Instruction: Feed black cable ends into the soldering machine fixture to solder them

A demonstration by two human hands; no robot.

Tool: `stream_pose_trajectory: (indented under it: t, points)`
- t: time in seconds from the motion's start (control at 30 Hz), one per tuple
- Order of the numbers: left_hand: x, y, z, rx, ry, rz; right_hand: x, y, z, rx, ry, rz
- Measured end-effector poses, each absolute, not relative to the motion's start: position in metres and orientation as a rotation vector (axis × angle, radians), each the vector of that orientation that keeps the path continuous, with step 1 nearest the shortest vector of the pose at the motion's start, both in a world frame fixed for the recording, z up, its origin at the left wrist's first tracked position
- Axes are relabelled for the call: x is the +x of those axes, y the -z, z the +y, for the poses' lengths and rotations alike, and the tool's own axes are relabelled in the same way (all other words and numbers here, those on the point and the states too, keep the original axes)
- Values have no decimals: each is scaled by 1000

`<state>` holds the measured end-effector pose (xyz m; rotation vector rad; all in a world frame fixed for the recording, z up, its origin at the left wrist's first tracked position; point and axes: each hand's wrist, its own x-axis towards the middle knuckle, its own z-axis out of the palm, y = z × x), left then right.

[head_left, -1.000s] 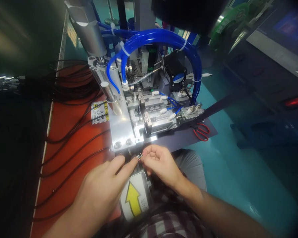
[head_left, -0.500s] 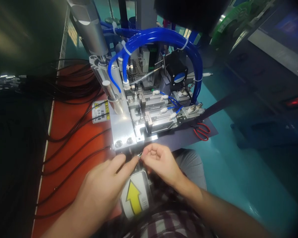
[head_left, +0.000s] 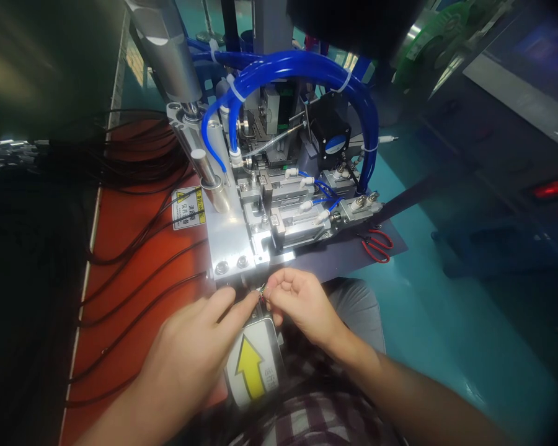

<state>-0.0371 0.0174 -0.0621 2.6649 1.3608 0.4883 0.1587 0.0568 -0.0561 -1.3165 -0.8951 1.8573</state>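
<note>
In front of the metal machine (head_left: 232, 241), my left hand (head_left: 190, 344) and my right hand (head_left: 302, 306) meet almost fingertip to fingertip. Between them is a tiny cluster of thin, coloured wire ends (head_left: 262, 292), with green and red specks. My right thumb and index finger are pinched on it, the other fingers curled. The left thumb reaches to its near side; the remaining left fingers are bent and their tips hidden. Just below the hands sits a white plate with a yellow arrow (head_left: 250, 365).
Black cables (head_left: 144, 297) lie across the red surface (head_left: 121, 310) at left. Blue air hoses (head_left: 302, 65) arch over the machine. Red-handled cutters (head_left: 377, 246) rest on the dark board at right. A warning label (head_left: 188, 209) is beside the metal block.
Both hands hold nearly the same position, with only very slight finger movement at the wire ends. The machine and cables stay as they were.
</note>
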Motion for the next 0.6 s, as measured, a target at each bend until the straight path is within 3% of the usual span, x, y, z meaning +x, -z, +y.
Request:
stream_pose_trajectory:
  t: [0.6]
  points:
    - [-36,68,20,2718,-613,1380,165,64,53,-1226,-1842,-1144]
